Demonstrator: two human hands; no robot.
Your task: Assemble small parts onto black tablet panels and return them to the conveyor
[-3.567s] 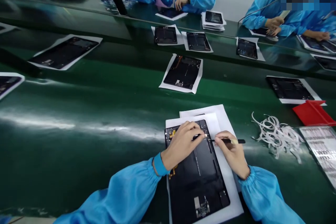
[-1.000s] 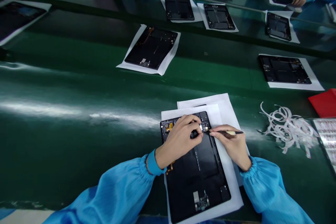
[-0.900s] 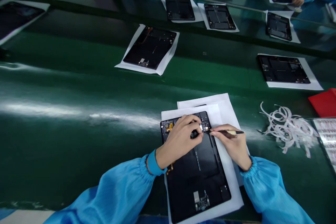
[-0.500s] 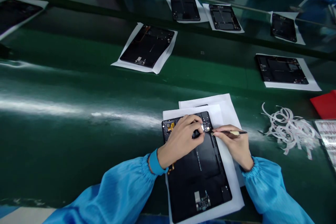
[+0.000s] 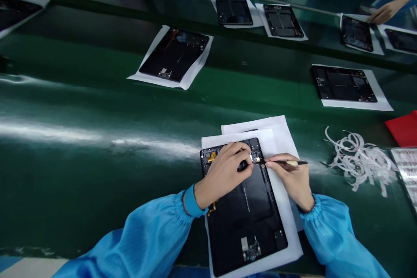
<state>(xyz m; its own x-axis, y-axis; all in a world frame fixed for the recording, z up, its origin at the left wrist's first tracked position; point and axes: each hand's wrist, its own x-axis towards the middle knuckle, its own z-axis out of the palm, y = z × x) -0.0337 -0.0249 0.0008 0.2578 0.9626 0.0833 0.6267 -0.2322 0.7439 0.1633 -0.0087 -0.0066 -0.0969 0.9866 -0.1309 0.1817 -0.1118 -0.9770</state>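
Note:
An opened tablet [image 5: 260,208], black inside with orange flex cables and a small circuit board near its lower edge, lies tilted on white sheets [image 5: 289,243] in front of me. My left hand [image 5: 224,171] rests over its upper part, fingers curled and pinched by small parts near the upper right corner; what they grip is hidden. Between the fingers and thumb of my right hand [image 5: 289,176] is a thin dark pen-like tool [image 5: 292,163] with a pale band. Its tip points at the tablet's right edge, close to my left fingertips.
Curled white strips [image 5: 361,160] lie to the right, beside a sheet of labels [image 5: 405,167] and a red item [image 5: 404,128]. Beyond are other opened tablets on white sheets [image 5: 174,54], [image 5: 347,83]. A co-worker's hand [image 5: 387,11] touches a tablet at far right.
Tablets just beyond my work have shifted left, while those on the far strip have shifted right. Co-workers' hands have appeared at the top. My hands have barely moved.

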